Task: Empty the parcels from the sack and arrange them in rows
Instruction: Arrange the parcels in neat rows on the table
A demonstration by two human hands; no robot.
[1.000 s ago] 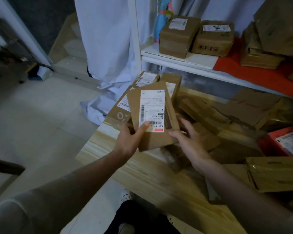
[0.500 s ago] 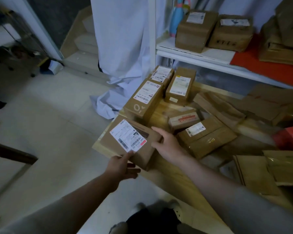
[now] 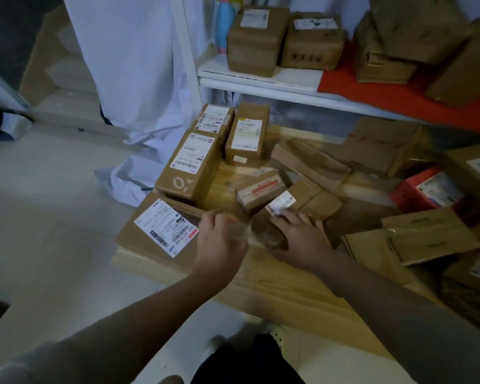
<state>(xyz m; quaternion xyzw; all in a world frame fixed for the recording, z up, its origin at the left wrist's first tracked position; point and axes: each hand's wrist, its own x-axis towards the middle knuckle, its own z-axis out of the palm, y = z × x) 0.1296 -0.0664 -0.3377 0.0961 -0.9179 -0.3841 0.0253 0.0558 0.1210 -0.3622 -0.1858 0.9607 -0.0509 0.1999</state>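
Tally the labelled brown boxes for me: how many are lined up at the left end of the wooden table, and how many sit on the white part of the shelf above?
Lined-up table boxes: 4
Labelled shelf boxes: 2
Total: 6

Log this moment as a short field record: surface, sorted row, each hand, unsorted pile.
surface: wooden table
sorted row: labelled boxes along the left edge, nearest is the large box
left hand: blurred, beside the large box, grip unclear
right hand: resting on a small brown parcel
unsorted pile: cardboard boxes lying jumbled to the right
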